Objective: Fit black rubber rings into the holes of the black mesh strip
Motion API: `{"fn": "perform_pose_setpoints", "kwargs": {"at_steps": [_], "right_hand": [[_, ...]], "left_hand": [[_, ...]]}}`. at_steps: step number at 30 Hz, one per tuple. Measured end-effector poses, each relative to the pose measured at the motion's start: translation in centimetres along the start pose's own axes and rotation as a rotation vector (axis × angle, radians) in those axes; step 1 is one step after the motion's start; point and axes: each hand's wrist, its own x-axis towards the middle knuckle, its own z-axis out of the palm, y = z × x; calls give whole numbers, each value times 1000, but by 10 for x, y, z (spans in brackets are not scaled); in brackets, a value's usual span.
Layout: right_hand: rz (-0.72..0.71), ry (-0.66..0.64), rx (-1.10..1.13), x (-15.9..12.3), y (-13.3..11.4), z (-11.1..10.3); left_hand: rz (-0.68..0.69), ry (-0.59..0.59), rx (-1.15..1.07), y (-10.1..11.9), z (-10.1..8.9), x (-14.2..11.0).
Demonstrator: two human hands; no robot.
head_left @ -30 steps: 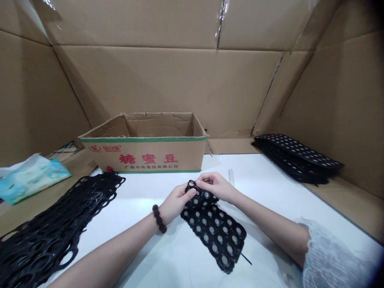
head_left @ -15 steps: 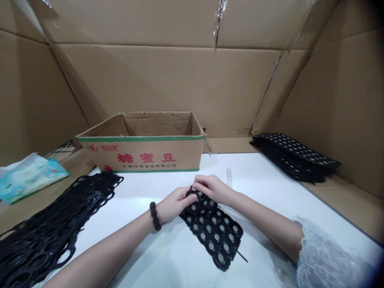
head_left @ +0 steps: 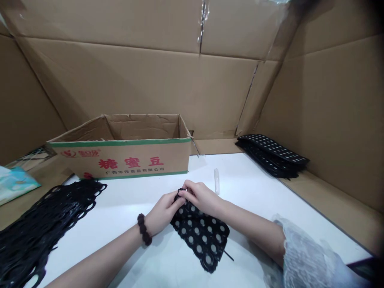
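Note:
A black sheet with rows of pale round spots [head_left: 196, 231] lies at a slant on the white table, its far end raised and pinched between my hands. My left hand [head_left: 163, 212], with a dark beaded bracelet on the wrist, grips that far edge from the left, thumb on top. From the right, my right hand [head_left: 201, 196] closes on the same edge, fingertips nearly meeting the left thumb. A thin black strip [head_left: 229, 255] sticks out at the sheet's near right corner. The fingertips partly cover the pinched edge.
Behind my hands stands an open cardboard box [head_left: 120, 158]. To the left lies a black lattice of ring-shaped scrap [head_left: 45, 224], beyond it a blue tissue pack [head_left: 19, 184]. A small clear tube [head_left: 216, 181] rests past my right hand. Stacked spotted sheets [head_left: 270, 154] lie far right. Cardboard walls enclose the table.
The whole view has shifted, so most things sit further left. The sheet's far part, earlier folded over in a flap, now shows less of a fold. Both hands keep their grip on it.

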Motion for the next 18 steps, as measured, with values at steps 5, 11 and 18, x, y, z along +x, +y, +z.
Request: {"fn": "perform_pose_setpoints", "kwargs": {"at_steps": [5,11,18], "right_hand": [[-61,46,164,9,15,4],[-64,63,83,21,24,-7],[-2,46,107,24,34,-21]], "left_hand": [[-21,22,-26,-1,1,2],[16,91,-66,1,6,7],[11,134,-24,-1,9,7]]}}
